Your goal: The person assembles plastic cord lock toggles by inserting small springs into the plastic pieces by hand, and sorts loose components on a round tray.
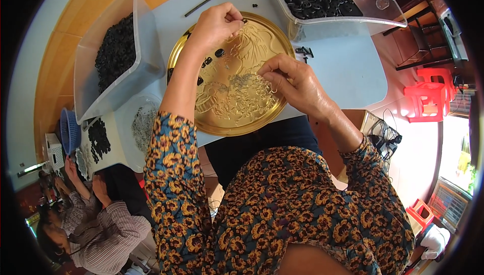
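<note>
1. Pale blue worktop [348, 68] spread under the things, and red plastic stools [427, 96] stood on the floor to the right.
2. Along its near edge sat a round, gold-coloured tray [232, 132] with a raised pattern.
3. Over the tray's far part, the left hand [214, 25] had its fingers pinched together on a small, glossy black piece [245, 21].
4. Over the tray's right side, the right hand [297, 81] had thumb and forefinger nearly meeting; I could not tell whether they gripped anything.
5. Tiny silver-coloured metal pieces [241, 81] lay scattered on the tray, just left of the right hand, with several rounded black parts [220, 52] farther left.
6. Translucent plastic bins of black parts stood left [151, 56] and far right [330, 28].
</note>
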`<state>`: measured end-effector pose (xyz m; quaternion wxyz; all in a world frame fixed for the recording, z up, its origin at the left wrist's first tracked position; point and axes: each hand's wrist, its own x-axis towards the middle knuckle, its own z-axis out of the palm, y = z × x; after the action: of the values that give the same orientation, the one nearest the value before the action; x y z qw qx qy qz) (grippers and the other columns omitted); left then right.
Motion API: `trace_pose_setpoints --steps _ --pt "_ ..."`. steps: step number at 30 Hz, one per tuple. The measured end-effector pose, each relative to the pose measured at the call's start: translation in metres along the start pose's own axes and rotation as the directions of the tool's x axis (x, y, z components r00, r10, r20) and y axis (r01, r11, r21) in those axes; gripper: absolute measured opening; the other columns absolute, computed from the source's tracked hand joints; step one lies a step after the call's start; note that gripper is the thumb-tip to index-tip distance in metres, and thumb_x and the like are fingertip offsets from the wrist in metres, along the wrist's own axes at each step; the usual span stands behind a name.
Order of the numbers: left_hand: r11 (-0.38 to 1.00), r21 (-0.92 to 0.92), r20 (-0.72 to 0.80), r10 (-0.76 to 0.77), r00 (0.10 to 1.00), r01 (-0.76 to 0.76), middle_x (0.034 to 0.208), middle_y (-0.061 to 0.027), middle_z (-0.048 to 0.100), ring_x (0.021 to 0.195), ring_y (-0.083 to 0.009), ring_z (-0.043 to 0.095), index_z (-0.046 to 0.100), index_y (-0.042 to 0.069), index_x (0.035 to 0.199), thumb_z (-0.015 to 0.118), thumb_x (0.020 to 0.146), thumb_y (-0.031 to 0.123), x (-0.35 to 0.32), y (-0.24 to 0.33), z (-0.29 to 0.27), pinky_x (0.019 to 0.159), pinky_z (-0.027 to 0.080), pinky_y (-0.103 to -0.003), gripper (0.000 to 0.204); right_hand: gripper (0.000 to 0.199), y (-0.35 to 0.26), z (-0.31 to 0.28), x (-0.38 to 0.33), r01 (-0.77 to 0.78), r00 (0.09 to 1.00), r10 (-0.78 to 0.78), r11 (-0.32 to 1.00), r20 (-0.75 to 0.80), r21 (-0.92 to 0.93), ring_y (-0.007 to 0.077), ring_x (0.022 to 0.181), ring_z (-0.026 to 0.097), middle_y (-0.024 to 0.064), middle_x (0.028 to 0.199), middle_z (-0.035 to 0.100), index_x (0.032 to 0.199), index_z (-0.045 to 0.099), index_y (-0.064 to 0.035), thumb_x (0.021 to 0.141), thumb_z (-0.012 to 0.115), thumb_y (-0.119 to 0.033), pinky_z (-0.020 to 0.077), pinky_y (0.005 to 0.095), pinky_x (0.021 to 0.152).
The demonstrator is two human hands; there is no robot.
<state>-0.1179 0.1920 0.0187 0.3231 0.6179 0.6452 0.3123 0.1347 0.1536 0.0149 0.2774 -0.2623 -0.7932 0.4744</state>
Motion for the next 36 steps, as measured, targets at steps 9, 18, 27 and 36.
trace_pose_setpoints --steps 9,18,27,36 --pt "0.87 -0.492 -0.172 -0.07 0.983 -0.024 0.088 -0.0008 0.066 0.077 -0.0059 0.059 0.066 -0.002 0.103 0.067 0.09 0.004 -0.09 0.053 0.005 0.069 0.049 -0.022 0.015 0.015 -0.005 0.009 0.024 0.106 0.979 -0.007 0.871 -0.203 0.48 0.0059 0.087 0.059 0.0008 0.101 0.064 0.111 0.062 -0.0023 0.101 0.059 -0.014 0.0518 0.0223 0.074" --pt "0.824 -0.565 -0.241 -0.115 0.964 -0.043 0.09 -0.0011 0.066 0.078 -0.006 0.06 0.065 -0.002 0.103 0.066 0.091 0.004 -0.129 0.06 0.017 0.071 0.05 -0.021 0.014 0.019 -0.013 0.029 0.023 0.066 0.996 0.001 0.663 -0.089 0.746 0.0112 0.087 0.062 0.0051 0.102 0.064 0.111 0.061 0.0006 0.103 0.057 -0.016 0.0554 0.0275 0.077" --pt "0.765 -0.642 -0.251 -0.152 0.956 -0.047 0.095 -0.0042 0.065 0.078 -0.0071 0.061 0.063 -0.002 0.104 0.067 0.092 0.005 -0.15 0.05 0.026 0.073 0.053 -0.022 0.014 0.02 -0.015 0.041 0.01 -0.062 0.997 0.08 0.569 0.02 0.82 0.0138 0.088 0.063 0.0074 0.1 0.063 0.114 0.058 0.0003 0.104 0.054 -0.017 0.057 0.0311 0.08" --pt "0.562 -0.818 -0.25 -0.158 0.955 -0.121 0.099 -0.0065 0.066 0.084 -0.0111 0.065 0.062 -0.001 0.108 0.065 0.095 0.006 -0.165 0.038 0.045 0.078 0.054 -0.024 0.015 0.02 -0.01 0.041 0.002 -0.219 0.976 0.081 0.331 0.204 0.918 0.0127 0.082 0.06 0.007 0.103 0.062 0.116 0.058 -0.0025 0.104 0.054 -0.018 0.0547 0.0294 0.076"
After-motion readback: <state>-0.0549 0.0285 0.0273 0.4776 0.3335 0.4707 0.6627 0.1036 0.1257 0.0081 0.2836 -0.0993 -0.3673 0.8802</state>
